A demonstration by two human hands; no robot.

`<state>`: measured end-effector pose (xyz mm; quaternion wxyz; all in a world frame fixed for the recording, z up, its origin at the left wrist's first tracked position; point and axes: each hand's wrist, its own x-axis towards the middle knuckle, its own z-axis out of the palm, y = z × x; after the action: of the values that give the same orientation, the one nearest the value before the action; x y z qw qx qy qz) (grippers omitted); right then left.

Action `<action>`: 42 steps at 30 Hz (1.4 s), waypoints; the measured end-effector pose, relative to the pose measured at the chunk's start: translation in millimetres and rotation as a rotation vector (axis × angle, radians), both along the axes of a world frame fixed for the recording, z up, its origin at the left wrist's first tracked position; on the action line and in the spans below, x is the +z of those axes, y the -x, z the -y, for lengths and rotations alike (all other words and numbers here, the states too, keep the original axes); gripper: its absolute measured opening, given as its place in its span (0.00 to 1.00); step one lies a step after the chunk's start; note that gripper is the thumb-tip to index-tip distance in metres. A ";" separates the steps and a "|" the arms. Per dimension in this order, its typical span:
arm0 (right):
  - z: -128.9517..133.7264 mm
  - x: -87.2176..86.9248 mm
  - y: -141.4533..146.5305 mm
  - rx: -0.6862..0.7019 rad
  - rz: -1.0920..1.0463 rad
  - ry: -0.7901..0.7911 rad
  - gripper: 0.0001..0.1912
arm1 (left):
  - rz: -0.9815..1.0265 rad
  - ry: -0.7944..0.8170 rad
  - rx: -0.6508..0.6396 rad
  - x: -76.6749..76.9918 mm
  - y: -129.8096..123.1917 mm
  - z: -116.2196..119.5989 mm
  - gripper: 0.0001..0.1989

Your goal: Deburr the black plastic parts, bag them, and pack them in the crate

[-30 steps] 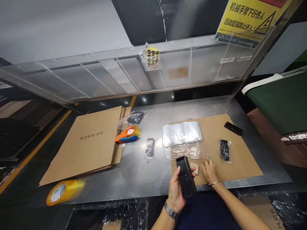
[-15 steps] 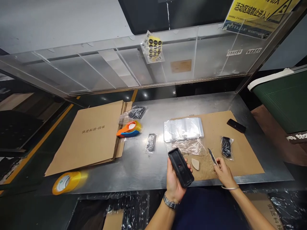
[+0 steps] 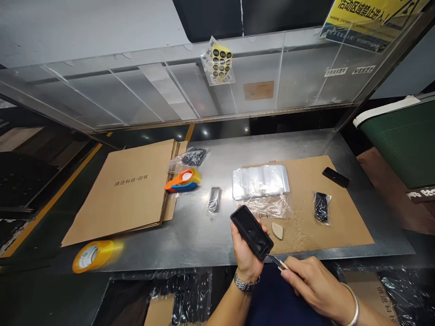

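My left hand (image 3: 247,259) is closed around a black rectangular plastic case (image 3: 252,232), its hollow side facing up and its long axis slanting down to the right. A utility knife (image 3: 279,263) is pinched in my right hand (image 3: 311,283), its blade at the lower right corner of the case. Whether the blade touches the edge I cannot tell. Just beyond my left fingers, a small beige wedge-shaped piece (image 3: 277,231) lies on the cardboard sheet (image 3: 343,226). Clear plastic bags (image 3: 261,181) are stacked behind it.
On the right are a bagged black part (image 3: 321,208) and a bare black part (image 3: 335,177). A small bagged part (image 3: 214,200) lies mid-table. Leftward are an orange-blue tape dispenser (image 3: 183,181), a cardboard stack (image 3: 125,190), a bag of black pieces (image 3: 194,157) and a tape roll (image 3: 91,256).
My right hand has brought the knife left and down from above the cardboard to the case's lower corner. The case has shifted slightly left and turned in my left hand.
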<state>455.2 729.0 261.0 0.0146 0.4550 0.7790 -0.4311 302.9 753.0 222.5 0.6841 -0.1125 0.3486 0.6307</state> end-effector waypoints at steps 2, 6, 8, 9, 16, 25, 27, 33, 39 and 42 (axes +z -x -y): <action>-0.9 5.0 3.9 0.000 -0.005 0.040 0.17 | -0.002 -0.025 0.017 0.0 0.5 0.4 0.24; -3.3 13.0 9.0 0.002 -0.039 0.161 0.19 | -0.032 -0.064 0.061 -0.4 1.6 1.6 0.22; -3.8 13.3 10.0 0.000 -0.061 0.226 0.19 | -0.050 -0.067 0.067 0.1 2.0 1.8 0.21; -3.9 12.7 10.3 -0.002 -0.073 0.249 0.19 | -0.057 -0.068 0.072 0.7 2.2 1.7 0.21; -4.0 6.7 11.2 -0.013 -0.097 0.276 0.19 | -0.090 -0.098 0.081 4.1 2.9 1.0 0.21; 2.7 -2.5 12.2 -0.108 -0.162 0.405 0.19 | -0.161 -0.127 0.123 8.7 -0.4 0.1 0.22; 3.9 -4.9 13.1 -0.131 -0.185 0.442 0.18 | -0.168 -0.127 0.131 8.4 -0.4 0.5 0.22; 5.4 -8.9 15.7 -0.179 -0.208 0.532 0.17 | -0.180 -0.132 0.176 6.8 -0.5 0.9 0.23; 10.7 0.0 16.5 -0.041 -0.081 -0.072 0.16 | -0.218 -0.103 0.277 12.2 -1.3 -0.8 0.21; 15.4 -1.6 18.6 0.088 0.014 -0.600 0.15 | -0.243 -0.106 0.332 14.5 -1.1 -0.8 0.21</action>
<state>436.6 713.5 259.4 -0.0965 0.4076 0.8905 -0.1775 304.1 753.7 237.0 0.5288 -0.0555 0.3716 0.7611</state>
